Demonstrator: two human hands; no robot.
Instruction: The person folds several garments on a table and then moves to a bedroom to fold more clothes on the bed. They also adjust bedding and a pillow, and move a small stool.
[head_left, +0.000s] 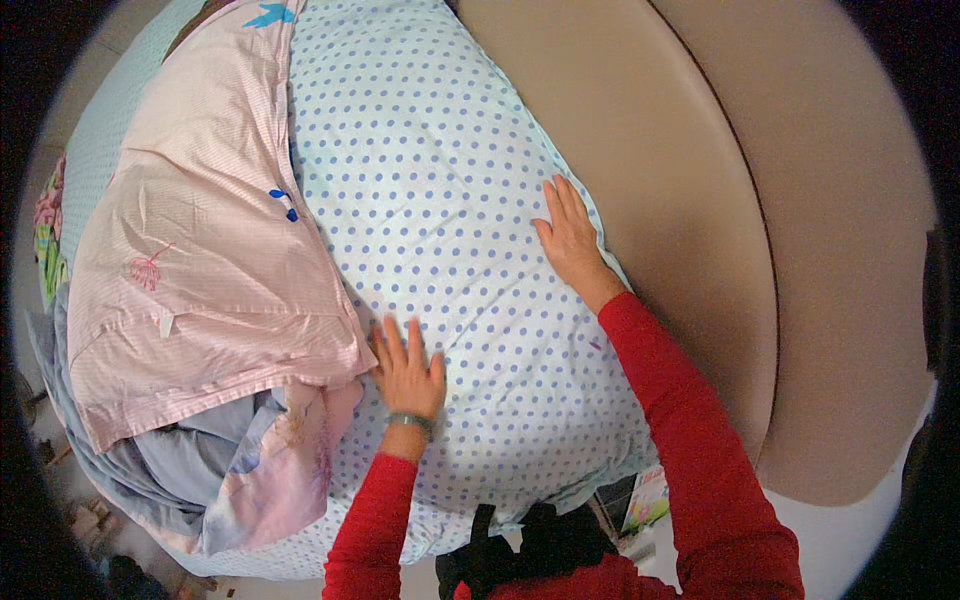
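Observation:
A white cloth with blue polka dots (450, 247), perhaps a bed sheet or quilt, spreads before me with light creases. My left hand (409, 375) lies palm down on it, fingers apart and slightly blurred, beside the corner of a pink pillowcase-like cloth (202, 217). Whether the fingers touch that corner I cannot tell. Near the dotted cloth's right edge, my right hand (571, 236) rests flat with spread fingers. Neither hand grips anything. Under the pink cloth's near end is a bunched grey and pink bedding piece (277, 480).
To the right stands a padded beige headboard-like panel (660, 187) with a dark seam. Colourful cloth (49, 232) lies at the far left edge. A printed booklet or packet (646, 501) is low beside my right sleeve. Blurred items (94, 525) are on the floor, lower left.

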